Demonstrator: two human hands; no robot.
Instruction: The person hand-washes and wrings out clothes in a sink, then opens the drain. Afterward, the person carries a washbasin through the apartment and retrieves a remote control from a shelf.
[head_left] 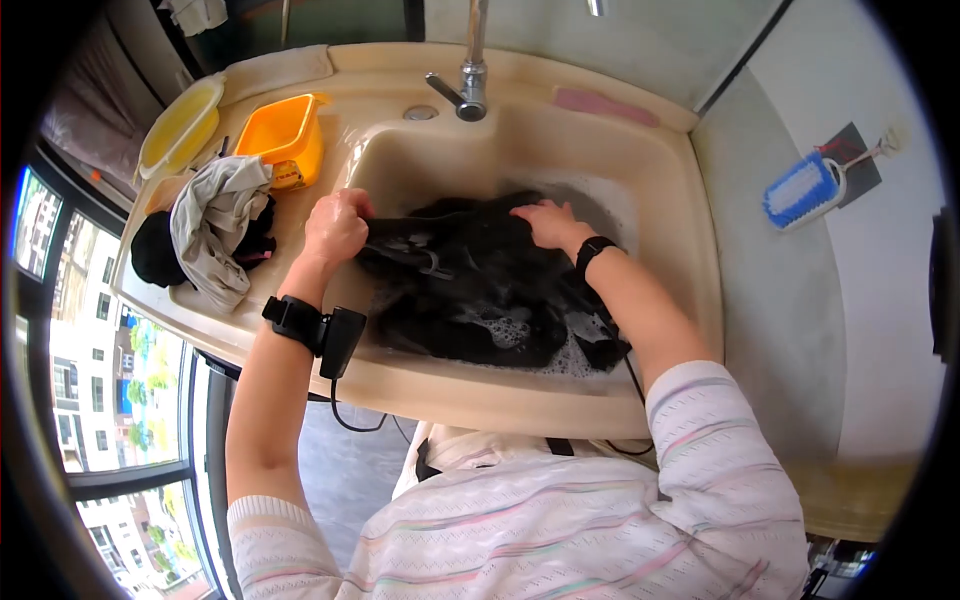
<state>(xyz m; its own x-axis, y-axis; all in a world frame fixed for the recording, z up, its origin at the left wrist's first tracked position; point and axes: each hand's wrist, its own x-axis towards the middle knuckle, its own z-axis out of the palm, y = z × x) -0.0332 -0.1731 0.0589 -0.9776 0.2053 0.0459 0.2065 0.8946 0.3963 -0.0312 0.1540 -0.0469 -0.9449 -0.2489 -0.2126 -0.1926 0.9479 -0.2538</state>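
Basin (668, 215) of the sink serves as the reference for all positions below. Black garment (470, 265): located inside the basin, spread over most of its floor, visibly wet and partly under cloudy water. Suds (572, 364) collect at the near right part of the basin, and further foam lies on the cloth.

State of the hands: the left hand (338, 226), at the basin's left edge, is closed around a bunched end of the garment. The right hand (553, 226), toward the basin's right side, lies on the cloth with fingers partly extended; whether it grips a fold cannot be told.

Progress, judged from present conditions: wetting and soaping appear done. Foam has not been cleared, and the garment has not been lifted out of the basin.

Surrounding items: on the desk (343, 150) left of the basin lie a grey cloth (218, 222) and a black cloth (156, 252), both outside the water. Behind them stand an orange container (280, 130) and a yellow bowl (182, 130). The faucet (473, 90) rises behind the basin; no stream is visible from it.
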